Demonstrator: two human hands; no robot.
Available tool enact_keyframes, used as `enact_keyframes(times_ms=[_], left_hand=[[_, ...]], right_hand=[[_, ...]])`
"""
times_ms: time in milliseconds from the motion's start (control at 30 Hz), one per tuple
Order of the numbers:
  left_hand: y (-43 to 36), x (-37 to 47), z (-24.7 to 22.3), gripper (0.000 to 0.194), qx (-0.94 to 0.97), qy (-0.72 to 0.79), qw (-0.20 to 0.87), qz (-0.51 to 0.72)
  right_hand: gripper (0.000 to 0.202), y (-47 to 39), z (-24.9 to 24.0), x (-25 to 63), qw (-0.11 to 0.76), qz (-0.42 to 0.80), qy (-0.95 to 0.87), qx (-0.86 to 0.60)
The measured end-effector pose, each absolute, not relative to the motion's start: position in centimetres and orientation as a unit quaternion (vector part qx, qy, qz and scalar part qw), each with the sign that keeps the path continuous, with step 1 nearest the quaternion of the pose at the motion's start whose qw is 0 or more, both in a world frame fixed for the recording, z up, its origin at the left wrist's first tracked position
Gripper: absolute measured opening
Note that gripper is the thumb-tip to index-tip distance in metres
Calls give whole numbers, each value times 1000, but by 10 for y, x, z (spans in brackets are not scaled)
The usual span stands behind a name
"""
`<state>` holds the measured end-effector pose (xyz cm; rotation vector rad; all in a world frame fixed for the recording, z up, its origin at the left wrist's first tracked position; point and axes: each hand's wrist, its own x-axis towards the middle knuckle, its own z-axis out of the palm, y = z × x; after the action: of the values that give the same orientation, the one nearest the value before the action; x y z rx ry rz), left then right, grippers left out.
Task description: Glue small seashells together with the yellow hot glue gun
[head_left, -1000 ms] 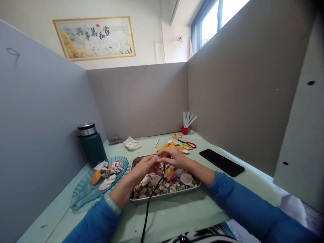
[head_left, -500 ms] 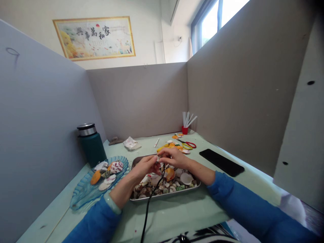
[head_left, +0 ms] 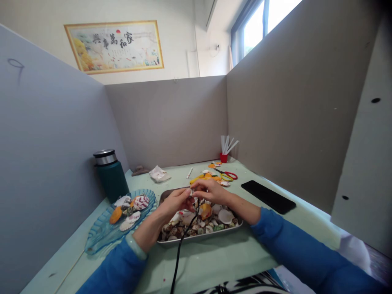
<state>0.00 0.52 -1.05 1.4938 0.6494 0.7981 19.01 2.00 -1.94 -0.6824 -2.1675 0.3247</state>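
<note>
Above the metal tray [head_left: 200, 239], both my hands meet with their fingertips together. Between the fingertips is a small whitish shell [head_left: 191, 192], mostly covered. My left hand [head_left: 177, 201] is closed on its left side, and my right hand [head_left: 212, 190] pinches it from the right. Many shells fill the tray, among them an orange one [head_left: 205, 211] and a white scallop [head_left: 226, 216]. A black cord [head_left: 180, 249] runs from beneath the fingers across the tray towards me.
On the left, a blue plate [head_left: 97, 240] bears several shells beside a green bottle [head_left: 112, 179]. Behind the tray lie scissors [head_left: 228, 175], orange pieces [head_left: 208, 176] and crumpled paper [head_left: 159, 174]. A black phone [head_left: 268, 197] is at right, a red cup [head_left: 223, 157] at the back.
</note>
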Motion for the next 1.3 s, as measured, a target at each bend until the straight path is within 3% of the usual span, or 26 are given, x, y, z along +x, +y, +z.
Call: enact_keyframes(times_ms=[1300], left_hand=[[5,-1,-10,40,660,285,606,342]], right_hand=[[31,19,-18,191,408,126,-862,-272]])
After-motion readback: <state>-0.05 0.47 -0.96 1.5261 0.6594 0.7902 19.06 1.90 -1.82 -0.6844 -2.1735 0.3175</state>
